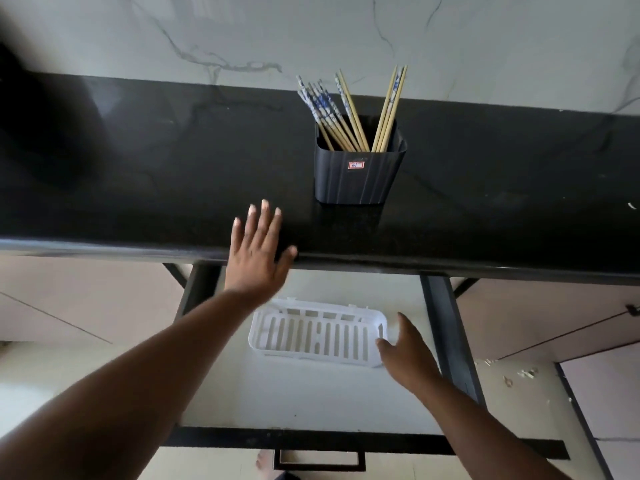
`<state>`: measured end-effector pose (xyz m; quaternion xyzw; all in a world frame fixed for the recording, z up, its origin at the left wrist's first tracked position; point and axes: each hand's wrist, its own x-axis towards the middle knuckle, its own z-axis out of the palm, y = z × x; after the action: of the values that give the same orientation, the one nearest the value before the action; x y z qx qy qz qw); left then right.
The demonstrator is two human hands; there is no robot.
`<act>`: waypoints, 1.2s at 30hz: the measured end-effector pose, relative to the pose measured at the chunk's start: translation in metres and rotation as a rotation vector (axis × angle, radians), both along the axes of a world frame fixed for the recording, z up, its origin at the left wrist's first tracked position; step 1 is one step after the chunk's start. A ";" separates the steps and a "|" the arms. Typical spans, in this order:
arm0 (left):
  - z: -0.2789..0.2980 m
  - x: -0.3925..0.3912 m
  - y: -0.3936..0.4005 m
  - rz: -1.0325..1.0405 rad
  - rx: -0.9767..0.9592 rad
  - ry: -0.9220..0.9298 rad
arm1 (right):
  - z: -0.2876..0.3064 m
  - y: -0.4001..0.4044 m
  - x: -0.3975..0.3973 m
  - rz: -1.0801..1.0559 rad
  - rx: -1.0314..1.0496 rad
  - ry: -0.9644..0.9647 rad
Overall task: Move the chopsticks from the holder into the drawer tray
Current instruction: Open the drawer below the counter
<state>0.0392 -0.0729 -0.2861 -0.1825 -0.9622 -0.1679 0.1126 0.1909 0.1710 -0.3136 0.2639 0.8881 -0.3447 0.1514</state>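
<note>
Chopsticks [349, 112], every one of them, in the black holder [358, 178]; none yet in the tray [311, 311]. Stood on end, tips down. Split into two bunches: the patterned ones leaned toward the surface's left end, a few plain ones toward its right end. Holder set about midway between the front and back edges of the dark surface [138, 168], somewhat toward its right end.

Left hand [258, 251] empty, fingers spread apart, palm down over the front edge of the surface. Lay short of the holder and to its left, so the chopsticks were ahead and to the right of it, well within a short reach. Right hand [405, 351] also empty and loosely spread. Sat lower, down in the pulled-out drawer [311, 393], just beside the right end of the white slotted tray. Could not tell whether its thumb touched the rim.

Judged the left hand the nearer one for the pick, with the right placed to steady the tray. Tray's long axis ran side to side, parallel to the drawer's front edge. Would likely need to tip the upright sticks over and turn them crosswise to lay them along it.
</note>
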 end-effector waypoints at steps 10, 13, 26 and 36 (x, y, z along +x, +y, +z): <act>-0.048 0.087 -0.029 0.052 0.298 -0.723 | -0.017 0.002 -0.030 -0.262 -0.382 -0.142; -0.048 0.085 -0.018 0.178 0.418 -0.839 | -0.017 0.004 -0.026 -0.252 -0.430 -0.142; -0.049 0.113 -0.016 0.374 0.691 -0.913 | -0.012 0.018 0.011 -0.150 -0.578 -0.192; -0.021 0.142 -0.026 0.135 -0.036 -0.718 | 0.018 0.006 0.024 0.166 -0.071 -0.022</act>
<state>0.1809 -0.0991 -0.3068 -0.0500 -0.9531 -0.1965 -0.2249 0.2150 0.1774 -0.2954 0.1877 0.8924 -0.3594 0.1982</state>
